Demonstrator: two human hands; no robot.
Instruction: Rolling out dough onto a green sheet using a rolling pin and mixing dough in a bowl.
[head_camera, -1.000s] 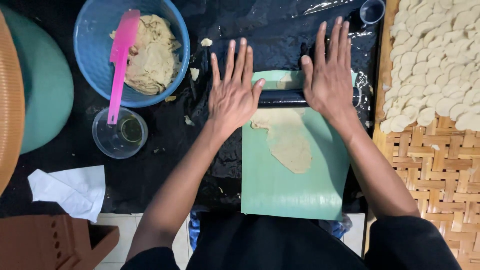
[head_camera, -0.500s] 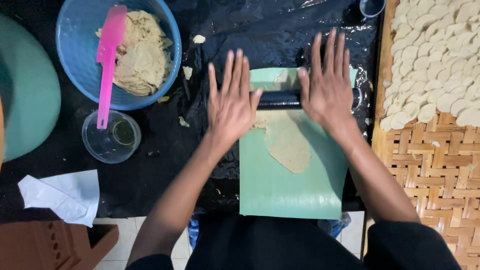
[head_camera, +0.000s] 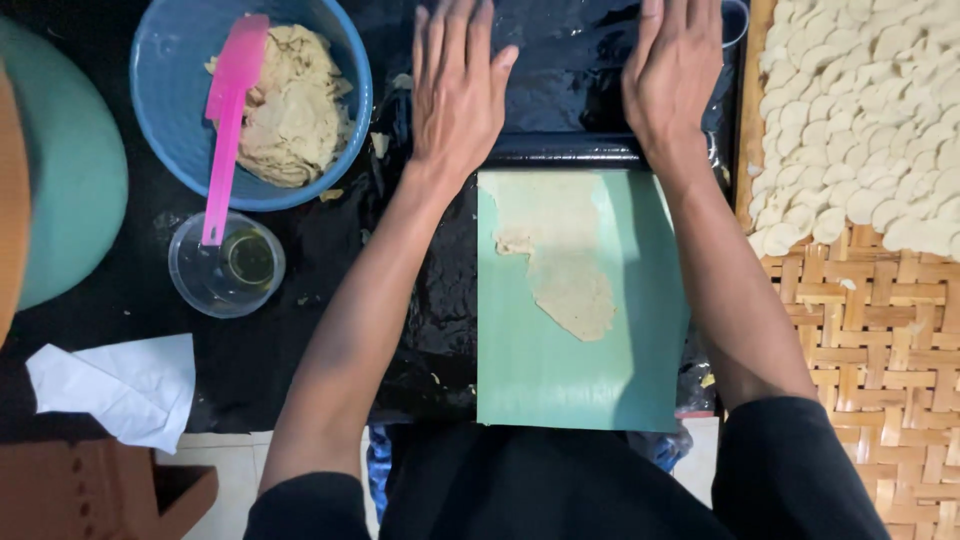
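Green rectangular mat (head_camera: 600, 360), smooth and matte, taken as landmark, laid on glossy black plastic sheeting (head_camera: 330, 260). Thin, ragged-edged sheet of beige dough (head_camera: 560, 260) flattened on upper middle of mat, reaching its far edge. Black cylindrical rolling pin (head_camera: 565, 150) lying crosswise just beyond far edge of mat, touching dough there. Left hand (head_camera: 458, 85) flat, fingers spread and extended, palm heel pressed on pin at left end; right hand (head_camera: 672, 70) likewise flat and open, pressed on pin at right end; fingertips cut off by top of view. Both forearms crossing left and right margins of mat, black sleeves at near edge. Left of mat and further away: round blue plastic bowl (head_camera: 170, 150) holding coarse lump of beige dough (head_camera: 295, 105), pink flat spatula (head_camera: 228, 110) leaning across its rim. Left of mat, nearer: small clear round cup (head_camera: 195, 285) with yellowish liquid, spatula handle reaching over it. Far left: teal rounded object (head_camera: 55, 170), only partly in view. Near left corner: crumpled white paper (head_camera: 120, 385) and brown slotted object (head_camera: 90, 490). Right of mat: woven bamboo tray (head_camera: 880, 360), basket-weave texture, bearing many small pale dough discs (head_camera: 870, 110) in overlapping rows. Dough crumbs scattered on sheeting between bowl and mat
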